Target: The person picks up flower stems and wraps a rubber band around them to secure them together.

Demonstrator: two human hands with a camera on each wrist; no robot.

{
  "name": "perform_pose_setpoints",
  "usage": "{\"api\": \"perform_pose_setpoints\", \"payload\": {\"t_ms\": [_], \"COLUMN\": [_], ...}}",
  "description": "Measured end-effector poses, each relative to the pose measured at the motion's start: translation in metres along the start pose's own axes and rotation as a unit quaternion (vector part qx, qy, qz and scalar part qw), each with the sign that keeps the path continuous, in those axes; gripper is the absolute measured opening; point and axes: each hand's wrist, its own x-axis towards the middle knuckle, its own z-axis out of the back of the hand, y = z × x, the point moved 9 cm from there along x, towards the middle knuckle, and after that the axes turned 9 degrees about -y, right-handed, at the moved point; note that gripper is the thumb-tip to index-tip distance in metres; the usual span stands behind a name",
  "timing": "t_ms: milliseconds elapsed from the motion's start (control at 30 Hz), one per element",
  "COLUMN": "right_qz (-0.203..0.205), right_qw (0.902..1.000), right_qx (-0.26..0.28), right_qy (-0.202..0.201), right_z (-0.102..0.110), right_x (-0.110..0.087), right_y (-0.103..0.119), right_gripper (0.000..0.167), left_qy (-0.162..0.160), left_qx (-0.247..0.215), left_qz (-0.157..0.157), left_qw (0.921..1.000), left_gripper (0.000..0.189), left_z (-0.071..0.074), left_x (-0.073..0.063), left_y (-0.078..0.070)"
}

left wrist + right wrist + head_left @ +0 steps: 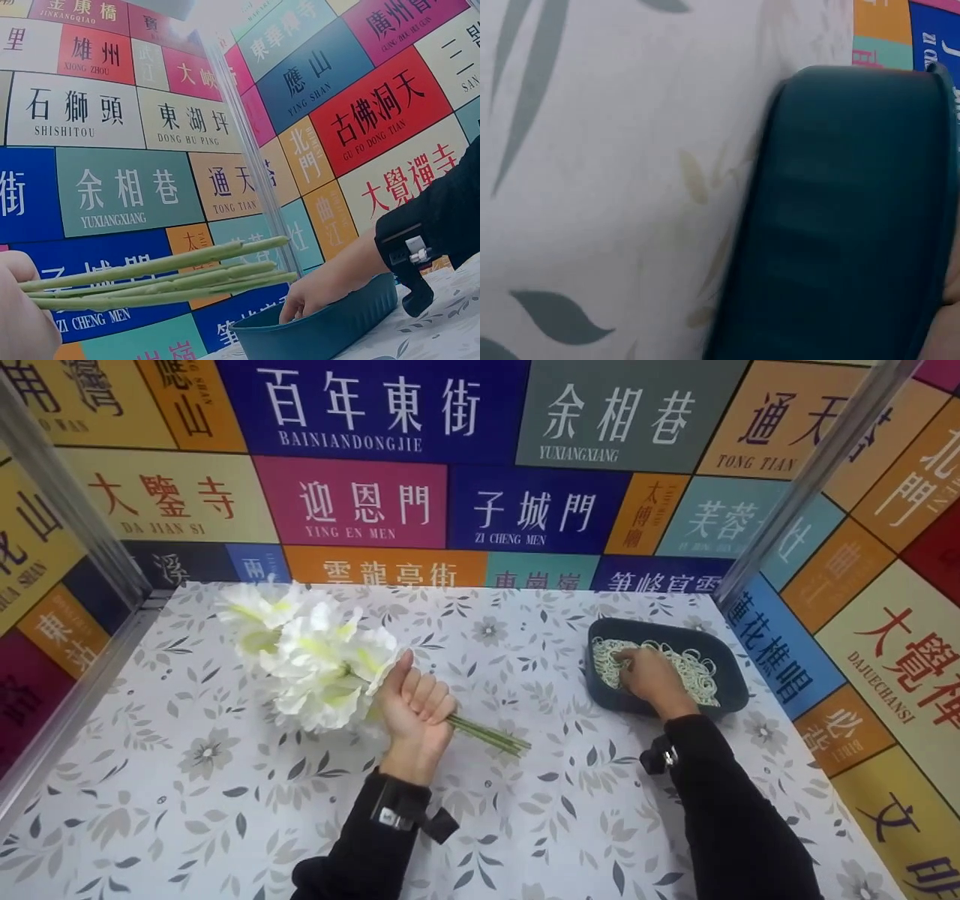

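Note:
My left hand (416, 705) grips the green stems (491, 735) of a bunch of white artificial flowers (322, 660) in the head view. The blossoms lean off to the left, while the cut stem ends stick out to the right of the fist. On the right, my right hand (656, 679) reaches into a dark teal plastic tub (637, 703) of pale rubber bands (701, 675). Its fingers are bent down among the bands; I cannot tell whether they pinch one. In the right wrist view the tub's side wall (847, 217) hides most of that hand.
A white cloth with grey leaf prints covers the table (300, 810). Behind and beside it stand panels (352, 502) of coloured blocks with Chinese lettering. Clear upright posts (810, 480) stand at the back corners, the right one close behind the tub.

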Motion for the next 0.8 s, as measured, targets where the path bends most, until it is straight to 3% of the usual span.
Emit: {"api": "perform_pose_setpoints", "payload": {"t_ms": [233,433,800], "right_qz": [-0.026,-0.029,-0.024], "right_qw": [0.9993,0.9987,0.9881], "right_qx": [0.009,0.015,0.043], "right_qy": [-0.023,-0.039,-0.146], "right_z": [0.005,0.006,0.026], "right_x": [-0.001,-0.002,-0.008], "right_y": [-0.005,-0.006,-0.002], "right_gripper": [0.017,0.014,0.016], "left_qy": [0.0,0.002,-0.004], "left_qx": [-0.003,-0.003,0.003], "left_qz": [0.004,0.004,-0.002], "left_qw": [1.0,1.0,1.0], "left_gripper": [0.063,0.062,0.062], "left_z": [-0.001,-0.002,0.0], "left_x": [0.0,-0.001,0.0], "left_y": [0.002,0.0,-0.002]}}
